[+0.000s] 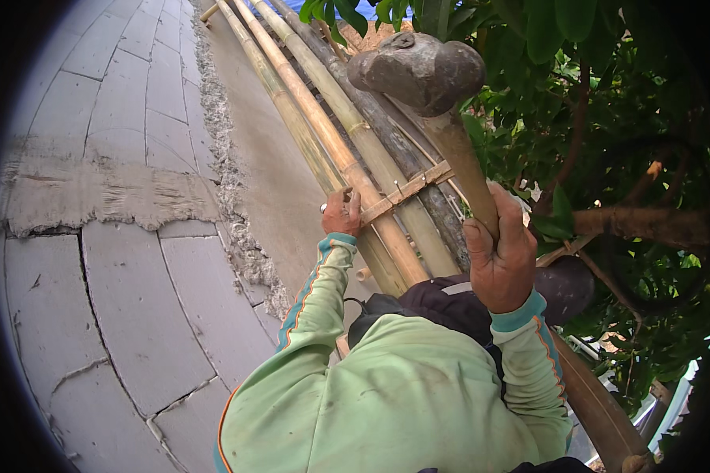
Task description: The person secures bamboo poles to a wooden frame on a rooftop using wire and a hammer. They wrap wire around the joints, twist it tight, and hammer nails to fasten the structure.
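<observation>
My right hand (503,256) is closed round the wooden handle (467,169) of a hammer. The hammer's dark, worn head (418,72) is raised above the poles. My left hand (343,213) has its fingers curled at the near-left end of a thin wooden slat (409,189). What those fingers pinch, if anything, is hidden. Under the slat run several bamboo poles (323,122) and a dark, rough pole (442,217), side by side. Small nails (399,188) stick up from the slat.
To the left rises a wall of grey blocks (134,307) with a mortar band (110,189) and a rough mortar edge (241,236). Leafy branches (607,118) crowd the right side. A thick bamboo pole (599,406) slants at the lower right. Blue sheeting (355,14) shows at the top.
</observation>
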Demonstrator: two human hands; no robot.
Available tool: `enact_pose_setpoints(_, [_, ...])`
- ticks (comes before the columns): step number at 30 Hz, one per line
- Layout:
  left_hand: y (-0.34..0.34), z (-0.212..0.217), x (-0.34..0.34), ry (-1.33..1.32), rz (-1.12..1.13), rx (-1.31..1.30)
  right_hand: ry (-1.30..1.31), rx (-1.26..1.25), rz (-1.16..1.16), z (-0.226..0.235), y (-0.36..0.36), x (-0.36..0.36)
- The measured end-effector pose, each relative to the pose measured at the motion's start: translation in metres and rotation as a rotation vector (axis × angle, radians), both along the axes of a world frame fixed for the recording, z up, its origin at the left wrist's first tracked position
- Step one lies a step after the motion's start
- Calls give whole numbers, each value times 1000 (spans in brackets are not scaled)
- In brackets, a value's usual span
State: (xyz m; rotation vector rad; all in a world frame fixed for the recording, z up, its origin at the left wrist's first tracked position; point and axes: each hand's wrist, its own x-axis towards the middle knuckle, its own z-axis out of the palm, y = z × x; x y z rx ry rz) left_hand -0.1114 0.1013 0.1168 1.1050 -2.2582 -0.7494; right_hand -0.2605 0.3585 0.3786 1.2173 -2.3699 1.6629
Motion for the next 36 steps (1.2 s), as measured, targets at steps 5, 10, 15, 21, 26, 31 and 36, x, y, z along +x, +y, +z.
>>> enact_pose_setpoints(5, [-30, -23, 51, -527, 99, -7, -92, 439, 35, -90, 4, 6])
enact_pose_setpoints(10, [-34, -25, 46, -589, 53, 164, -238, 640, 74, -82, 2, -3])
enact_pose_setpoints(15, [-33, -16, 47, -594, 91, 232, -228, -3, -40, 18, -7, 3])
enact_pose_setpoints(21, [-33, -18, 37, -515, 63, 191, -38, 840, 64, -121, 11, -5])
enact_pose_setpoints(26, [-40, -33, 43, -626, 50, 242, -153, 540, -23, -73, 4, -17])
enact_pose_setpoints(31, [-35, -14, 46, -610, 80, 270, -221, -282, -33, 23, -4, -16])
enact_pose_setpoints(36, [-35, -12, 31, -619, 37, 273, -39, 757, 70, -118, 14, -15])
